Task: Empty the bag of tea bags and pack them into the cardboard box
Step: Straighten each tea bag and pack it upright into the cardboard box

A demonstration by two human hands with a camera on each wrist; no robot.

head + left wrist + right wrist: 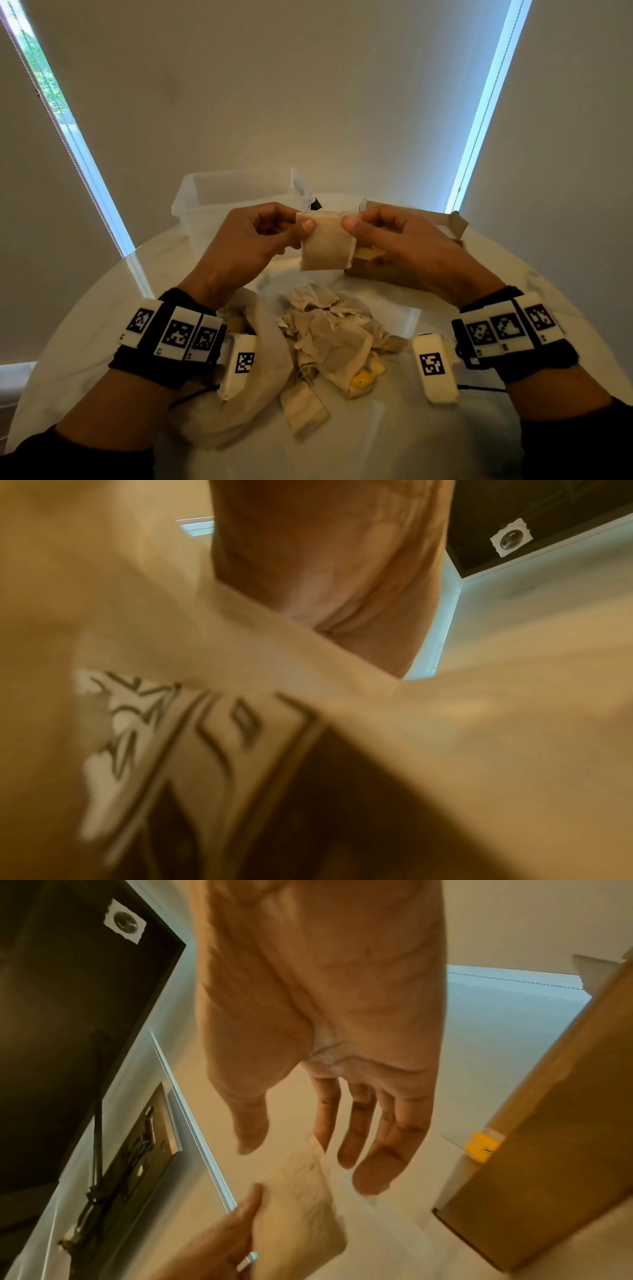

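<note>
— Above the table (394,428), what's held up?
— One tea bag (327,245), pinched at its top corners by the left hand (253,240) and the right hand (387,236) (thumbs in front).
— And the rest?
— Heaped loose (329,329) below, beside the emptied bag (263,342). The cardboard box (411,222) sits just behind the right hand.

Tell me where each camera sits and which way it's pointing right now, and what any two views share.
Head: worn on the head, looking forward and down at the table; left hand and right hand pinch one tea bag.
Left wrist: looks along the left hand; mostly blur.
Right wrist: looks along the right hand to the tea bag.
Shared: head and right wrist show the cardboard box.
</note>
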